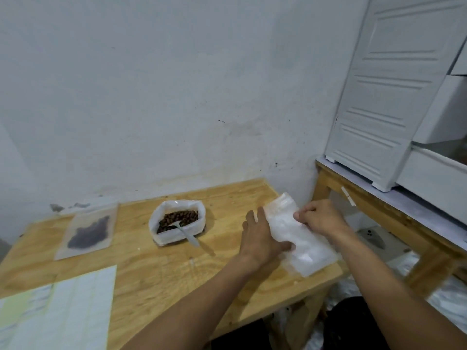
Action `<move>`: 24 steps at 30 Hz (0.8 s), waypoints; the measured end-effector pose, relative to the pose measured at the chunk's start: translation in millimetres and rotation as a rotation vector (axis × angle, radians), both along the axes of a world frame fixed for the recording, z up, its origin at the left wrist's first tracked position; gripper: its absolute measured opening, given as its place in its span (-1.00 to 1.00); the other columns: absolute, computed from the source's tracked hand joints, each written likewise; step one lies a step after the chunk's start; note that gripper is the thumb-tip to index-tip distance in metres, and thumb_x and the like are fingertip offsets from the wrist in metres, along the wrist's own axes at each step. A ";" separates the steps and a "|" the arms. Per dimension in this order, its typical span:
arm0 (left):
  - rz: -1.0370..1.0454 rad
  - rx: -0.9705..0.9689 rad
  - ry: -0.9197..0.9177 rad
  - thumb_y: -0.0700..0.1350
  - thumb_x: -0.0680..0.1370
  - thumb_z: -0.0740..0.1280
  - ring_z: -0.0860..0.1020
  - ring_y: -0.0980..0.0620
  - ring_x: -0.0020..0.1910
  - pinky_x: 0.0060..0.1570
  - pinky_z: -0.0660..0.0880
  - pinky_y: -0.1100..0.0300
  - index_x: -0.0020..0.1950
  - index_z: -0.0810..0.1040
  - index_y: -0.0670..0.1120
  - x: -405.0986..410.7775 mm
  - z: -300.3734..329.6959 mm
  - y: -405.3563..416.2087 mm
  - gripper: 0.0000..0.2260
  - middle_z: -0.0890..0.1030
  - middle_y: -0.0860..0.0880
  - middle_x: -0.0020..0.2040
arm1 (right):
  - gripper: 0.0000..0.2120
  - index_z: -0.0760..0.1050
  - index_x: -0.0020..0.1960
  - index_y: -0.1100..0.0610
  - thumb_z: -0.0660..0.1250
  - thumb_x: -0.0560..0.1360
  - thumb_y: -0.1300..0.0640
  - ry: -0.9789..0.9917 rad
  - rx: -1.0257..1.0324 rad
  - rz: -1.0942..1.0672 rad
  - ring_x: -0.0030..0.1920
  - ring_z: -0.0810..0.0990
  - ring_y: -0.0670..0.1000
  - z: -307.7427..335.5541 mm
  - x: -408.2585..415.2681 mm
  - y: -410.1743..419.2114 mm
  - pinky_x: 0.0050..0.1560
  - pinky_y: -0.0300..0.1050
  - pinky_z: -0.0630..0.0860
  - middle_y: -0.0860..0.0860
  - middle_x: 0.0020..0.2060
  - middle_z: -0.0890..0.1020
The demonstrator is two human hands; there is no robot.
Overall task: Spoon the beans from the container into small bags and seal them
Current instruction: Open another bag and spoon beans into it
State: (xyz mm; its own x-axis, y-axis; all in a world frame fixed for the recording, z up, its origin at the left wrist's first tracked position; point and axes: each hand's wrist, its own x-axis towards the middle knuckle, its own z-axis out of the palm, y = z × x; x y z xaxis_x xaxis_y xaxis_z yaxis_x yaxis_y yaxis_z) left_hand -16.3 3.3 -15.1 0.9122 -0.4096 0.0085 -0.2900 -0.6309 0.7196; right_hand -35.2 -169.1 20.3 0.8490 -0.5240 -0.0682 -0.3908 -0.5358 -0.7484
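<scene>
Fingers of the left hand (261,236) lie spread and flat against the left edge of a stack of small clear plastic bags (298,236), pressing it down on the light wooden table (161,271) right of centre in the frame; the thumb tip rests on the plastic near the stack's middle. Curled fingers of the right hand (321,217) pinch at the stack's right edge near its upper end, though whether they have separated a single bag from the pile is too blurred to tell. So the stack sits between the two hands, angled with its top toward the wall and its lower end reaching the table's right edge. Left of the hands, near the middle of the frame and well apart from them, stands a white soft-sided container (177,222) holding brown beans (177,218), with a white plastic spoon (185,234) resting bowl-down in the beans and its handle sticking out over the front rim. Further left lies a flat filled clear bag with dark contents (88,231), and sheets of pale paper (58,309) cover the lower left corner of the table.
</scene>
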 end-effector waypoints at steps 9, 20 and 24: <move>0.283 -0.961 0.192 -0.18 0.60 0.43 0.68 0.00 -0.18 -0.25 0.61 0.28 0.08 0.57 -0.20 41.2 68.9 47.2 -0.87 0.70 -0.13 -0.05 | -0.89 0.66 -0.08 0.23 0.52 0.49 0.18 -0.241 0.428 0.224 -0.21 0.61 0.07 56.4 29.2 45.8 -0.15 -0.11 0.56 0.18 -0.18 0.70; 0.276 -0.718 -0.419 -0.22 0.57 0.46 0.66 0.28 -0.04 -0.01 0.47 0.44 0.04 0.77 -0.07 59.7 127.9 171.8 -0.88 0.76 0.14 -0.04 | -0.63 0.70 -0.12 0.17 0.37 0.52 -0.15 -0.342 0.487 0.367 -0.28 0.71 -0.02 130.2 63.5 179.6 -0.17 -0.13 0.64 0.02 -0.24 0.77; 0.281 -0.582 -0.409 -0.18 0.55 0.50 0.61 0.36 0.12 0.06 0.45 0.52 0.16 0.74 0.02 53.8 122.6 206.7 -0.79 0.72 0.17 0.12 | -0.82 0.69 -0.21 0.22 0.45 0.49 0.13 -0.328 0.621 0.410 -0.34 0.60 -0.06 121.1 75.2 206.5 -0.24 -0.15 0.54 0.07 -0.27 0.74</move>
